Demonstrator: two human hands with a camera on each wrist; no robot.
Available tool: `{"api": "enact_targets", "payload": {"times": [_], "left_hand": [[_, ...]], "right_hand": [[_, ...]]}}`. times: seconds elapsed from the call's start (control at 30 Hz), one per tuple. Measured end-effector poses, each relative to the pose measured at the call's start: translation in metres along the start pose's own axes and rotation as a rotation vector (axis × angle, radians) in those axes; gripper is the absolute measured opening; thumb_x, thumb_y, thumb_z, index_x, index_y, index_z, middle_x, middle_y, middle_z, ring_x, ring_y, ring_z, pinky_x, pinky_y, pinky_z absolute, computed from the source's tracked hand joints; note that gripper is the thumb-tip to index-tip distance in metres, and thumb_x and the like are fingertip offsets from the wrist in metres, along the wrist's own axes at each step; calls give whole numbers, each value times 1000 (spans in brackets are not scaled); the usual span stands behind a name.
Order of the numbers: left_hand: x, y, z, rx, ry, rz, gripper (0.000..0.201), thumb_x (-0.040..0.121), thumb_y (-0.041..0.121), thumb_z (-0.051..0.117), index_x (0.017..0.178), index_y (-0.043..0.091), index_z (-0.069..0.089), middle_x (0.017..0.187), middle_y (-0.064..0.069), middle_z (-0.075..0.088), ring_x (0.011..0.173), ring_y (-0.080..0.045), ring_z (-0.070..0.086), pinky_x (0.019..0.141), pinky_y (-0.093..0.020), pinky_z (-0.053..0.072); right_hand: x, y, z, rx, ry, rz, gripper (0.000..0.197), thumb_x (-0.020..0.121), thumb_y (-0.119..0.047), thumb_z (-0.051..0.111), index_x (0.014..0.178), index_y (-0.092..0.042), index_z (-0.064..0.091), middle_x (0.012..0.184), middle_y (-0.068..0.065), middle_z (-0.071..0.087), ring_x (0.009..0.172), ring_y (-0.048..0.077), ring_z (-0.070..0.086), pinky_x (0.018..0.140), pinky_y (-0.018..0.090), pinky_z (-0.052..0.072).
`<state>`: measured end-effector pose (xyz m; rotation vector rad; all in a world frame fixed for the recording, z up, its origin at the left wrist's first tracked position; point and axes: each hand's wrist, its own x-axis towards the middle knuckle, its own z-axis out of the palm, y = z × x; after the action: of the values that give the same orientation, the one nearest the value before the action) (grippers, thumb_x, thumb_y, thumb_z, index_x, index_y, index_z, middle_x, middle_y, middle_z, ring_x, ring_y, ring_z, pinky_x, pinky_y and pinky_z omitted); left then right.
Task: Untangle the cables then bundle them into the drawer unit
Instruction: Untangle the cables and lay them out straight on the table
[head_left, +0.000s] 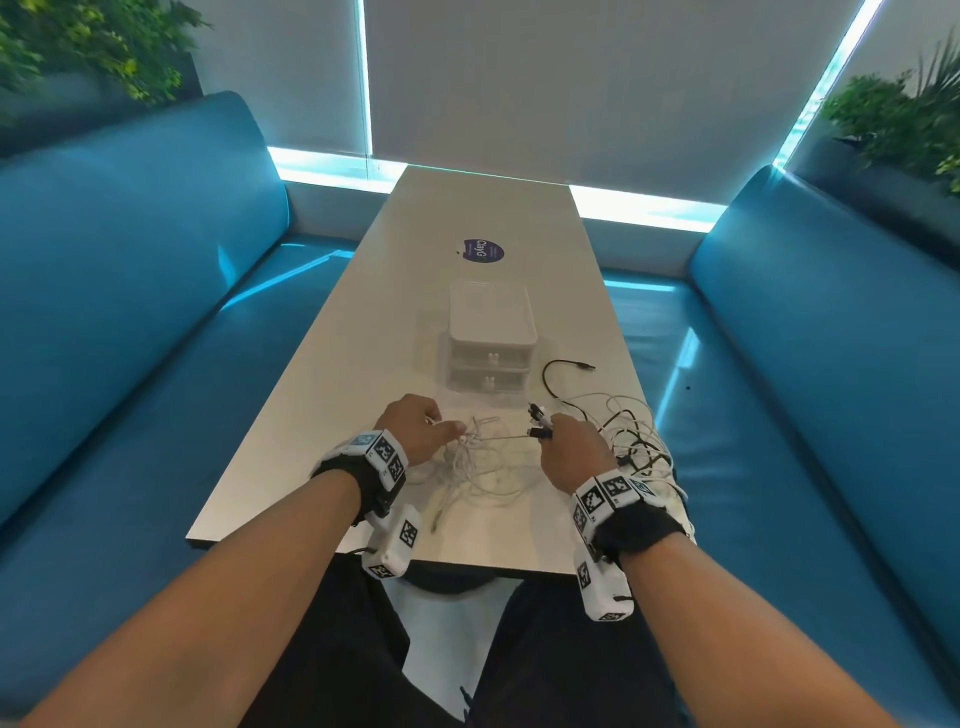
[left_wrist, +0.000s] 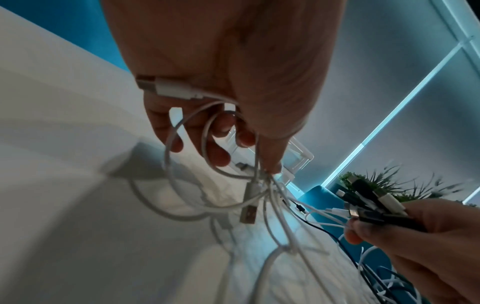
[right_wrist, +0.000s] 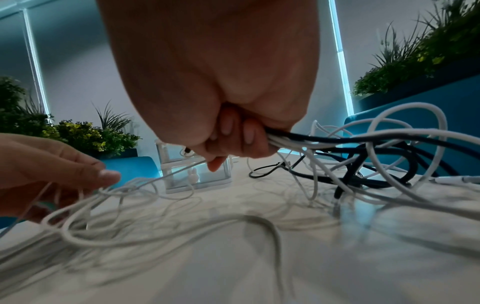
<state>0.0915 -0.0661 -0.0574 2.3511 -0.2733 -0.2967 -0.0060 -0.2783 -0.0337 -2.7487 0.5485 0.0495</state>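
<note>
Booth worktop (head_left: 363, 332), near edge: limp, light cables (head_left: 493, 467). Left hand (head_left: 415, 428) pinching white loops, right hand (head_left: 574, 449) clenching plug ends; best gripped at stiff plugs.

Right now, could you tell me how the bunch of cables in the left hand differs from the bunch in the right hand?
The left hand holds only thin white cable loops, hanging loose with a USB plug dangling. The right hand grips a mixed black and white cable bunch tightly near the plugs, which stick out together past its fingers. Both bunches trail into the tangle on the white table.
</note>
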Motion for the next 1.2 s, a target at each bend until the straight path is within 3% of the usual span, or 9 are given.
{"api": "enact_targets", "payload": {"times": [0.17,0.23,0.33,0.43,0.73,0.9,1.0,1.07,1.2], "left_hand": [[4,-6,-9,49,-68,53,51,93,50,59,58,15,52,62,-8,57,61,-24,56,65,-31,43],[4,-5,-11,124,-93,94,31,99,37,52,77,21,67,96,-5,74,88,-24,67,84,-34,51],[0,1,-8,311,-48,146,28,99,26,46,117,40,63,125,10,65,114,-16,60,105,-37,35],[-2,17,-7,508,30,279,33,86,37,55,119,40,61,125,12,55,121,-16,46,104,-42,21],[-11,50,20,871,-55,320,22,94,37,52,110,31,66,113,2,61,115,-24,50,100,-47,26],[-14,51,15,1044,-62,361,17,90,21,56,76,24,47,81,3,52,107,-24,48,96,-47,26],[-14,46,11,987,-87,334,26,90,41,53,72,22,49,87,2,50,106,-24,46,97,-48,26],[-16,44,12,1000,-108,341,34,85,55,53,79,22,58,98,-2,52,107,-25,44,97,-48,26],[-12,40,15,980,-137,422,31,95,42,55,108,17,68,117,-7,50,113,-30,46,96,-44,33]], "right_hand": [[-2,5,-2,-37,15,30,22,96,-18,43,109,-11,60,107,14,64,97,33,63,79,38,51],[-1,5,-2,-42,14,33,22,97,-18,42,109,-11,59,107,14,63,97,33,63,80,38,50],[-1,2,1,-32,3,26,19,96,-19,42,105,-12,58,105,13,63,94,32,62,81,39,53],[-1,3,6,-10,-2,3,16,96,-19,43,101,-12,56,102,14,63,90,33,62,77,38,52],[-3,7,5,30,32,-71,17,98,-23,46,106,-10,54,102,16,65,92,35,61,71,36,46],[-4,6,5,40,18,-58,17,97,-24,46,104,-12,55,101,15,65,91,35,61,72,37,48],[-6,4,6,50,5,-64,18,98,-25,46,104,-11,56,101,15,65,91,34,62,75,39,51],[-7,1,6,54,-2,-68,18,98,-25,46,104,-11,56,101,14,65,90,33,61,73,37,49],[-6,3,2,15,8,-43,18,98,-23,45,106,-11,56,103,14,64,91,32,62,71,35,47]]}}
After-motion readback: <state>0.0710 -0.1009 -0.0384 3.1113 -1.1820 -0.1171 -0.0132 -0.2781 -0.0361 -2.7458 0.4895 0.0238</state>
